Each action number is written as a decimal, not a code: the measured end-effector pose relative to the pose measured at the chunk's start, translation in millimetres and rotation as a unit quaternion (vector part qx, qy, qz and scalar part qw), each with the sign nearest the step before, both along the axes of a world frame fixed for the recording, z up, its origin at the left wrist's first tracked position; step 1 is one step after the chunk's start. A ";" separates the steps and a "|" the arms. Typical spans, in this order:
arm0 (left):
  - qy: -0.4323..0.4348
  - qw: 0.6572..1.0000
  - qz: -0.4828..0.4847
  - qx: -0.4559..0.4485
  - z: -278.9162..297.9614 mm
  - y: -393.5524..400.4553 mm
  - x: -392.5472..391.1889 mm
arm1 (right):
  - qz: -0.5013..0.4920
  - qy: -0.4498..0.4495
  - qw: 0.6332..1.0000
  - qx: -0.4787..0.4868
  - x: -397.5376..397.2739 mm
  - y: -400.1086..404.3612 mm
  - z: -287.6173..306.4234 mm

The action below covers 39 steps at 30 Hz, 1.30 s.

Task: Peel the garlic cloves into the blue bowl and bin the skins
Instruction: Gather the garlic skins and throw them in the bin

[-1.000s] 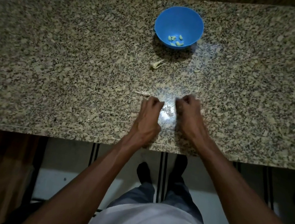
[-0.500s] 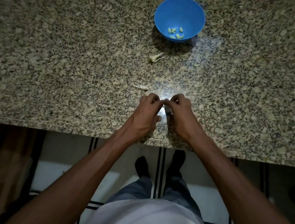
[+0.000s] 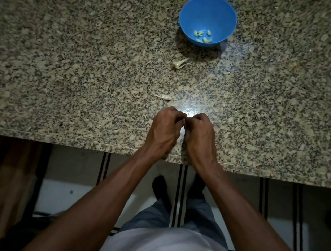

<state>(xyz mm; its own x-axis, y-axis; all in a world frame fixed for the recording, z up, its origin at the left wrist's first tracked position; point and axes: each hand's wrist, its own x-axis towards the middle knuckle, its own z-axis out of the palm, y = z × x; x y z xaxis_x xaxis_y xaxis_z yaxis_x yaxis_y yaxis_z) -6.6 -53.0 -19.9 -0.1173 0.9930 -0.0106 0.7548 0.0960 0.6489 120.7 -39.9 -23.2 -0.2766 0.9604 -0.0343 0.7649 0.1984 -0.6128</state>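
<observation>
Two hands meet knuckle to knuckle over the near edge of a speckled granite tabletop (image 3: 61, 58), the left hand (image 3: 165, 128) and right hand (image 3: 199, 134) both curled tight around something small and pale between them, too hidden to name. Peeled garlic cloves (image 3: 202, 36) lie in the blue bowl (image 3: 209, 11) farther back; two skins (image 3: 180, 63) (image 3: 162, 97) lie between bowl and hands.
</observation>
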 end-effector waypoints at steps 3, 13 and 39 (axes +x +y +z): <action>0.006 0.999 0.036 0.031 9.3 5.9 -16.1 | 0.014 0.004 1.000 -0.002 5.7 4.5 4.2; 0.117 0.991 -0.065 0.006 -3.0 29.3 -56.2 | 0.042 0.009 0.998 -0.034 22.6 19.4 8.9; 0.230 0.971 -0.063 0.009 -14.8 -29.8 -45.7 | 0.216 -0.160 0.958 0.095 13.6 -5.5 -10.0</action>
